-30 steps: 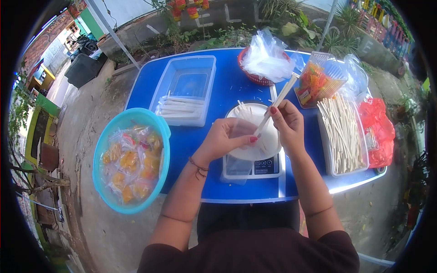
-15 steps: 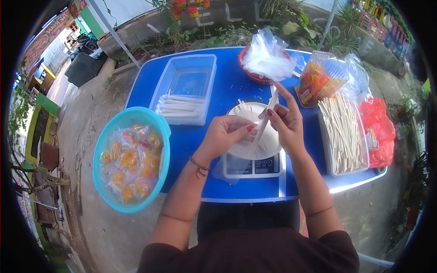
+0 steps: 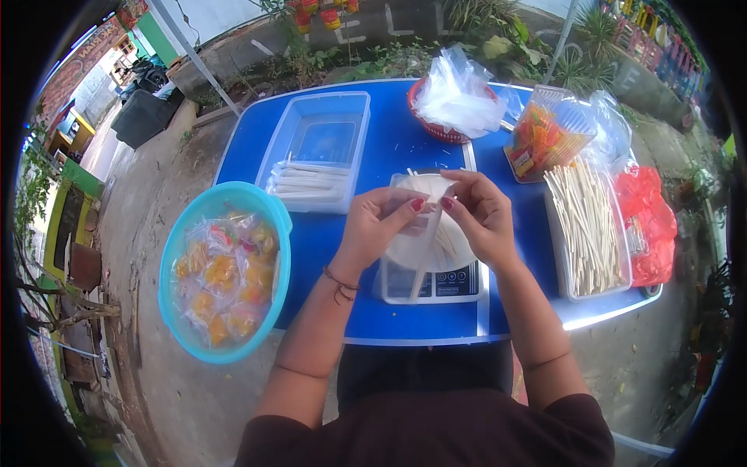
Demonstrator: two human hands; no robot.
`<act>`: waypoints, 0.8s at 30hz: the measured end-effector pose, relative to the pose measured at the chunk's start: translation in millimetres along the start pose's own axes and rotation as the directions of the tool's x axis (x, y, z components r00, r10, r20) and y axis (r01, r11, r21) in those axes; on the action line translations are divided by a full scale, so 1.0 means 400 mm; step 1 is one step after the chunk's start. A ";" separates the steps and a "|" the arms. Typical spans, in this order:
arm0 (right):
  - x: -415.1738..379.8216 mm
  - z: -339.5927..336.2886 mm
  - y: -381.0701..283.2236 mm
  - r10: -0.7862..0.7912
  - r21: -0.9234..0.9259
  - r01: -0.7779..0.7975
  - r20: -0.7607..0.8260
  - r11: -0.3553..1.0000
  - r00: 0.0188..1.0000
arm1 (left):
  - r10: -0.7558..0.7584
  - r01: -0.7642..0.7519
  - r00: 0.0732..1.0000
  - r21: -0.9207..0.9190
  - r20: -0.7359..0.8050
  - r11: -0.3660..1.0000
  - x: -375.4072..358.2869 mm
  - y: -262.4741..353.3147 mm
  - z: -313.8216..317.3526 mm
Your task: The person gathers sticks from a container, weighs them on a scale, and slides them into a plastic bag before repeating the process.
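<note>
Over the scale, my left hand (image 3: 377, 226) is closed on a clear plastic bag (image 3: 425, 253), thumb against fingers. Pale sticks show inside the bag, hanging down toward the scale's front. My right hand (image 3: 484, 222) pinches the bag's upper edge, its fingertips close to the left thumb. Behind the bag is a round white plate (image 3: 461, 257) with a few loose pale sticks (image 3: 447, 237) on it. The plate rests on a kitchen scale (image 3: 468, 289), whose buttons show at the front.
A clear box (image 3: 362, 117) contains packed sticks. A turquoise basin (image 3: 166, 300) holds bagged orange food. A red basket (image 3: 424, 128) bears plastic bags (image 3: 459, 97). Right are a tub (image 3: 572, 152) of colourful packets, a box of sticks (image 3: 587, 229) and a red bag (image 3: 650, 226).
The sticks, held upright in my right hand before, are now down inside the plastic bag. My right hand has lowered and moved closer to my left, pinching the bag.
</note>
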State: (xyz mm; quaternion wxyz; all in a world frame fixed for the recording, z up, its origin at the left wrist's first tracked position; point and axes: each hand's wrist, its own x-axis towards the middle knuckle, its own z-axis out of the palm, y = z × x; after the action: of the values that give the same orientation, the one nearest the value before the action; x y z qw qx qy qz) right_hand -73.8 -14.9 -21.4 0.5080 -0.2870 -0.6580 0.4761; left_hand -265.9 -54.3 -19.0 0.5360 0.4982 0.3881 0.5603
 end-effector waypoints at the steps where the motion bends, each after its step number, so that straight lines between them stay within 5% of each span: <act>1: -0.002 0.000 0.007 0.011 0.018 -0.011 -0.004 1.000 1.000 | -0.009 0.009 1.000 -0.011 -0.002 1.000 0.000 0.000 0.000; 5: -0.003 0.003 -0.004 -0.038 0.088 0.046 -0.098 0.995 0.994 | -0.131 0.109 0.980 0.149 0.149 0.983 -0.004 0.008 -0.014; 8: 0.003 0.003 -0.003 0.024 0.098 -0.009 -0.161 0.995 0.987 | -0.150 0.139 0.985 0.130 0.080 0.982 -0.001 -0.003 -0.017; 11: 0.010 0.000 -0.038 0.166 -0.503 -0.172 -0.056 0.847 0.984 | -0.101 0.104 0.994 0.075 -0.043 0.992 0.004 -0.008 -0.023; 14: -0.011 0.016 -0.022 -0.005 -0.828 0.088 0.102 0.554 0.995 | -0.107 0.124 0.985 0.128 -0.132 0.984 0.011 -0.007 -0.028; 16: -0.020 0.028 -0.028 0.013 -0.895 0.133 0.152 0.426 0.988 | -0.101 0.127 0.982 0.162 -0.161 0.979 0.011 -0.009 -0.028; 19: -0.021 0.029 0.014 -0.012 -0.881 0.142 0.154 0.451 0.988 | -0.097 0.128 0.980 0.175 -0.172 0.976 0.012 -0.010 -0.028; 22: -0.013 0.021 0.014 0.149 -0.883 0.071 0.157 0.464 0.976 | -0.113 0.139 0.980 0.158 -0.165 0.978 0.014 -0.019 -0.028; 24: -0.018 0.035 -0.015 -0.073 -0.913 0.152 0.134 0.380 0.988 | -0.118 0.139 0.982 0.138 -0.149 0.981 0.017 -0.033 -0.033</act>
State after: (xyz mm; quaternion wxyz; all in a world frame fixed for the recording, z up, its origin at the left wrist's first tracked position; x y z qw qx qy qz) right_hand -84.1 -28.1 -19.0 0.2716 -0.4576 -0.8467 0.0072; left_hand -275.6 -44.5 -33.4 0.5043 0.4697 0.4966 0.5277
